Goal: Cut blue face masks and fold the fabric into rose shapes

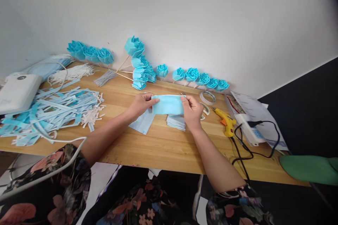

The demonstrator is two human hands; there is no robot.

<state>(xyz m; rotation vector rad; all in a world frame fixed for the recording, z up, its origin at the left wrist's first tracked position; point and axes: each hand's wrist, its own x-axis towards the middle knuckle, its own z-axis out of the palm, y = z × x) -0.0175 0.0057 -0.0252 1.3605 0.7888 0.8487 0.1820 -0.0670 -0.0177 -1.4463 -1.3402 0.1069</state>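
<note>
Stretched between my two hands is a light-blue face mask piece (169, 105), folded into a rectangle, held above the table. My left hand (142, 105) pinches its left edge, thumb in front. On the right edge, my right hand (192, 109) pinches it the same way. Below it lies a small stack of pale folded pieces (176, 123), near my right wrist. A flat pale-blue sheet (143, 122) rests under my left hand. Partly hidden behind my right hand are scissors (205, 109) with pale handles.
Blue fabric roses on sticks (139, 72) line the wall. Cut blue strips (66, 107) heap at left beside a white power bank (19, 93). Grey wires (105, 77) lie farther back. At right are a tape roll (207, 97), yellow glue gun (225, 121) and power strip (249, 130) with cords.
</note>
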